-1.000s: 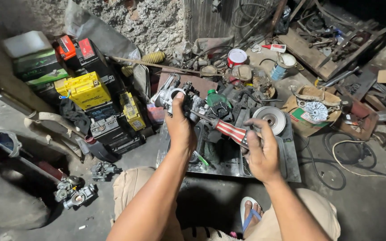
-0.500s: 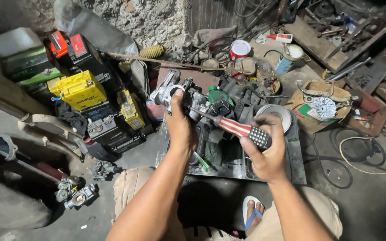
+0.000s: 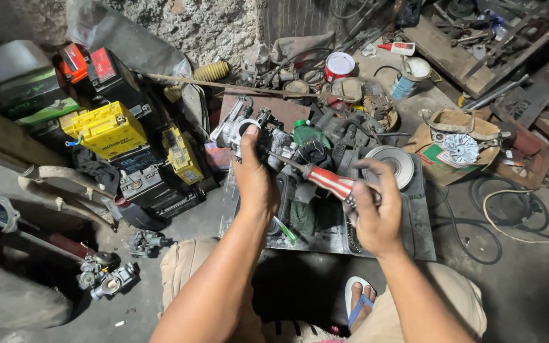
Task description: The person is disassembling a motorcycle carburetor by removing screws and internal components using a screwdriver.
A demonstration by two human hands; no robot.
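Now we hold a metal carburetor (image 3: 244, 129) in our left hand (image 3: 254, 178), fingers wrapped around its body, lifted above the dark metal tray (image 3: 422, 216) on the floor. Our right hand (image 3: 376, 213) is closed around the red-and-white striped handle of a screwdriver (image 3: 326, 180); its shaft runs up and left, with the tip at the carburetor's side. Whether the tip sits in a screw we cannot tell.

Just right of the screwdriver handle, a round shiny metal disc (image 3: 390, 164) lies on the tray. Between the hands and behind them, a green part (image 3: 306, 134) and black engine pieces are piled. Farther back stand a red-and-white can (image 3: 339, 65) and a light blue tin (image 3: 409, 75). To the right, a torn cardboard box (image 3: 447, 141) holds a finned metal wheel (image 3: 459, 148).

To the left, a yellow battery (image 3: 106, 129) sits among black batteries, with red-topped batteries (image 3: 90, 63) behind it. Near our left knee, another small carburetor (image 3: 110, 279) lies on the concrete floor. A blue-strapped sandal (image 3: 358, 298) shows below our right forearm.
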